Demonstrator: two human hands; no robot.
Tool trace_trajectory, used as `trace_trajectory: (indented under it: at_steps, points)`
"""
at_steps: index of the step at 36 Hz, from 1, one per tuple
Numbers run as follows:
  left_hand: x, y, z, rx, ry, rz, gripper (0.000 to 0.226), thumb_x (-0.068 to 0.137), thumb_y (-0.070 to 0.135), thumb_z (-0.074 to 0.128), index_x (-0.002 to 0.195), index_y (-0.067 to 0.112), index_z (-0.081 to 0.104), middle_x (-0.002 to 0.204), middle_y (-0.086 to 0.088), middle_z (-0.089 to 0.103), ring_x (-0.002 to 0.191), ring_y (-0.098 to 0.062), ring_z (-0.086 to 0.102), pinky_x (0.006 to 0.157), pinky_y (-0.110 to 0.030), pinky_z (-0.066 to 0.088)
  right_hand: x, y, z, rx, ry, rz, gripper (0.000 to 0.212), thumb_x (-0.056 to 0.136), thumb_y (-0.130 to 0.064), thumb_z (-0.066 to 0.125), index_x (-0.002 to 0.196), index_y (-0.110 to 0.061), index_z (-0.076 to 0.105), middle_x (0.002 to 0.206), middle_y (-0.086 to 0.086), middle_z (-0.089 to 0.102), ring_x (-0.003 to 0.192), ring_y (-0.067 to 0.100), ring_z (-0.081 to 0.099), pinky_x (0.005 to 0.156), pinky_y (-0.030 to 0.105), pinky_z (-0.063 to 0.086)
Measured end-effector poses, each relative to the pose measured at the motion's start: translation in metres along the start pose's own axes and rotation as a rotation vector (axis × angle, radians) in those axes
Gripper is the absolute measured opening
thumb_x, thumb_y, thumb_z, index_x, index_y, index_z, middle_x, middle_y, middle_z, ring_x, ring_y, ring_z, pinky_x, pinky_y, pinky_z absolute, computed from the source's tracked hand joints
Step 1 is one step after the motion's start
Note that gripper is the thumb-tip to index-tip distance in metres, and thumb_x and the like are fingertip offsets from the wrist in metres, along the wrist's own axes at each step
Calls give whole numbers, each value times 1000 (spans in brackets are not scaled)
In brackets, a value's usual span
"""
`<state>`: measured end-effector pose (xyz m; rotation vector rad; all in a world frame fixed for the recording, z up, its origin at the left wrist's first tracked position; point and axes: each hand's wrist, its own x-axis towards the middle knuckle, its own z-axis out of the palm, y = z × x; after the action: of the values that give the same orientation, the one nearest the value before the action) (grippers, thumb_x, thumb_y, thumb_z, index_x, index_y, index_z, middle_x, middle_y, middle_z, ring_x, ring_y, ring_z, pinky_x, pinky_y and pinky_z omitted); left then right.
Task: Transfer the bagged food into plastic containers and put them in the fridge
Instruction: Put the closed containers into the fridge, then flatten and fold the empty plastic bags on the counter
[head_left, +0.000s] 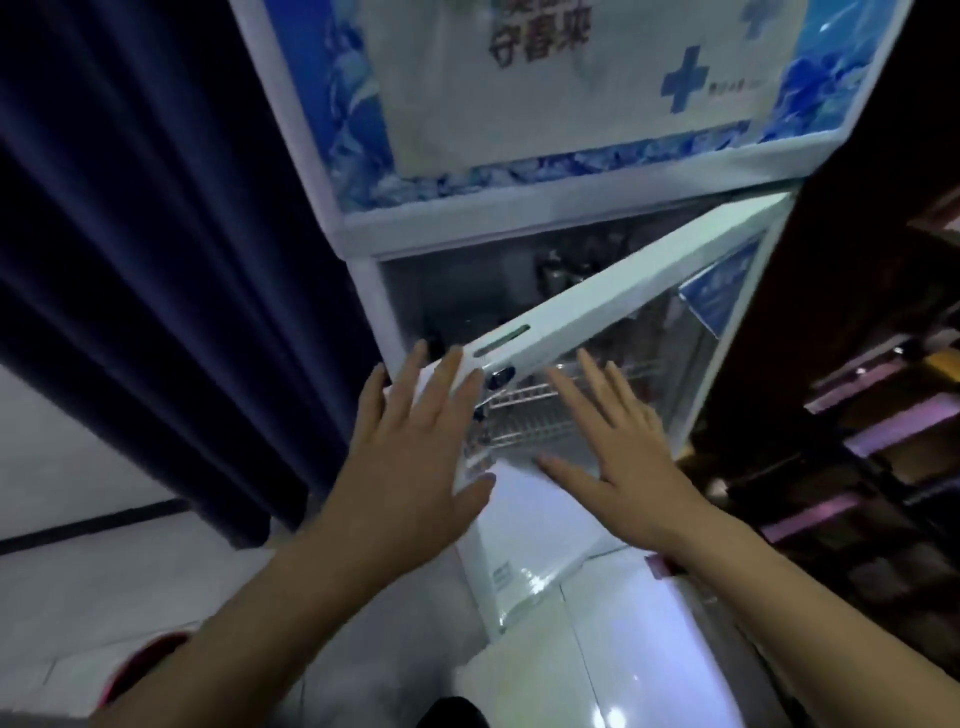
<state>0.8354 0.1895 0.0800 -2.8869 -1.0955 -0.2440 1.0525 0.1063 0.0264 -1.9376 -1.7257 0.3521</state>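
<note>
Fridge step — left hand and right hand flat, fingers straight, gripping nothing, on half-open glass door, frame centre. Next, probably: push shut — no containers visible.

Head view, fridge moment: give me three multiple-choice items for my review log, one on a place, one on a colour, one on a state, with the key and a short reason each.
1. Where is the left hand?
A. on the free edge of the fridge door
B. on the curtain
C. inside the fridge on a shelf

2. What colour is the curtain?
A. white
B. dark blue
C. red

3. What state is the fridge door in?
A. fully shut
B. partly open
C. removed

Key: 1 A, its straight fingers lie along the door's edge. 2 B, dark blue folds hang left of the fridge. 3 B, the door angles out and the wire shelf shows behind its glass; the right hand is flat in front of it.
</note>
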Motion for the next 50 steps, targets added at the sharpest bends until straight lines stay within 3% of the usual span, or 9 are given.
trace_trajectory:
  at_steps: [4, 8, 15, 27, 31, 35, 38, 43, 50]
  points:
    - [7, -13, 44, 42, 105, 23, 89, 87, 46, 61, 160, 16, 21, 168, -13, 6, 155, -36, 5, 123, -59, 8, 65, 11, 25, -155, 37, 34, 79, 83, -84, 17, 148, -56, -19, 160, -18, -32, 150, 18, -26, 120, 57, -1]
    - [47, -63, 84, 132, -28, -158, 98, 94, 39, 53, 158, 22, -19, 156, -8, -40, 142, -25, -41, 118, -55, -22, 113, 19, 45, -224, 33, 101, 82, 87, -82, 26, 149, -54, -19, 158, -17, -33, 151, 20, -23, 118, 61, -1]
    - [116, -130, 116, 190, -22, -215, 99, 95, 40, 47, 152, 21, -32, 149, -7, -53, 140, -30, -46, 114, -61, -23, 165, 23, 54, -329, -52, 212, 82, 91, -75, 30, 153, -47, -16, 164, -10, -27, 151, 22, -24, 119, 62, -1]
    - [101, -135, 134, -126, 92, -142, 93, 89, 33, 57, 161, 32, -1, 167, -2, -18, 154, -28, -18, 122, -57, -4, 162, 2, 96, -255, -94, 263, 78, 90, -74, 35, 152, -53, -8, 163, -12, -26, 152, 19, -21, 120, 61, 2]
    - [49, -141, 148, -348, 21, -361, 91, 91, 43, 55, 159, 41, -6, 167, 5, -20, 153, -20, -22, 124, -47, -9, 147, -13, 117, -129, -231, 198, 74, 91, -71, 38, 153, -53, 3, 165, -15, -18, 153, 16, -13, 121, 56, 2]
    - [-19, -141, 161, -439, -72, -734, 87, 96, 47, 51, 158, 38, -8, 167, 6, -19, 154, -21, -19, 122, -40, -10, 143, -26, 144, 3, -386, 127, 63, 95, -53, 54, 152, -40, 30, 164, -13, 18, 154, 16, 6, 122, 46, 11]
    - [-73, -129, 161, -451, -231, -983, 87, 97, 48, 52, 158, 38, -9, 168, 4, -15, 155, -25, -15, 125, -42, -2, 130, -39, 164, 125, -497, 47, 57, 91, -42, 66, 144, -33, 48, 156, -7, 40, 148, 20, 29, 118, 43, 25]
    - [-142, -96, 153, -545, -351, -1343, 82, 96, 51, 55, 160, 36, 7, 170, 5, 4, 156, -23, 5, 125, -41, 13, 124, -48, 190, 151, -850, -140, 51, 90, -40, 69, 139, -37, 54, 148, -13, 46, 140, 10, 38, 115, 30, 30]
    - [-182, -32, 137, -587, -79, -1719, 71, 94, 40, 64, 155, 27, 30, 161, 6, 31, 148, -12, 27, 117, -22, 19, 114, -86, 227, 77, -1136, -401, 50, 95, -41, 63, 141, -27, 52, 145, -12, 49, 135, 9, 43, 108, 21, 33]
